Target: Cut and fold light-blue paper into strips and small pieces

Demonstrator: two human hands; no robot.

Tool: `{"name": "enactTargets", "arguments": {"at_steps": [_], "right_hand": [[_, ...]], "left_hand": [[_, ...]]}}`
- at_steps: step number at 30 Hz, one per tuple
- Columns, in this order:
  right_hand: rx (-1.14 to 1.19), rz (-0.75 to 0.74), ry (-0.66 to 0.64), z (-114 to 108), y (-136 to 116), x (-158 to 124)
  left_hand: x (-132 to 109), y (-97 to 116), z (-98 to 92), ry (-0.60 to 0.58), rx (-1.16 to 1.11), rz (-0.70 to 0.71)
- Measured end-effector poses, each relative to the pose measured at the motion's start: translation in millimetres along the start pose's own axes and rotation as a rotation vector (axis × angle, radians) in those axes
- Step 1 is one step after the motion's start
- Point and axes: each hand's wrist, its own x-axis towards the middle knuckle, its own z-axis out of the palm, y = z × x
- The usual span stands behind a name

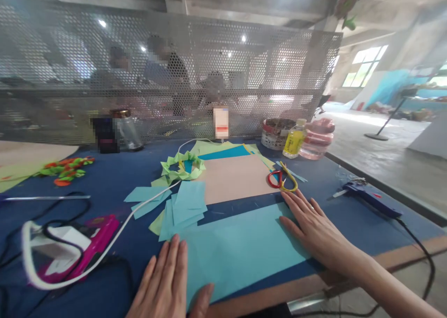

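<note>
Along the rear of the blue table (pixel 111 171), we identify a perforated panel (pixel 202 52). In front of it we locate, at left, a clear tumbler (pixel 130 132); at right, a basket (pixel 274 139), a yellow-labelled bottle (pixel 294 141) and a pink translucent container (pixel 317 143).

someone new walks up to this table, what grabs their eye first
Probably the large light-blue paper sheet in front, with the left hand at its left end and the right hand at its right. Right by the right hand's fingertips, the scissors with one red and one yellow handle loop stand out. Farther back, a pale-green jagged paper ring sits at the left of a pale pink rectangular sheet.
</note>
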Motion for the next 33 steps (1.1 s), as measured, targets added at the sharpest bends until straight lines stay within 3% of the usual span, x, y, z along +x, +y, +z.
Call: {"name": "enactTargets", "arguments": {"at_steps": [4,6,10,16,20,26,31,33], "right_hand": [[0.03,-0.043,0.148,-9.0,0.2,-2.2],[0.062,-0.068,0.141,-14.5,0.2,-0.2],[0.185,-0.157,-0.036,-25.2,4.9,13.8],[0.233,-0.209,-0.255,-41.2,8.6,42.6],[0.304,-0.268,-0.292,-43.5,9.3,47.2],[0.382,-0.306,-0.198,-38.4,13.7,45.3],[0.325,-0.206,-0.448,-46.9,9.7,55.5],[0.323,-0.211,-0.492,-49.3,9.0,57.8]], "left_hand": [[-2.0,-2.7,4.9,0.037,-0.005,-0.014],[-0.1,-4.1,2.8,0.04,-0.035,-0.031],[8.6,-9.0,-11.2,0.073,-0.125,-0.139],[23.4,-17.7,-27.6,0.027,-0.183,-0.32],[28.3,-21.5,-24.5,-0.04,-0.217,-0.368],[36.8,-20.7,-24.8,-0.103,-0.351,-0.479],[43.6,-23.6,-28.5,-0.247,-0.5,-0.585],[44.5,-25.6,-29.1,-0.288,-0.549,-0.617]]}}
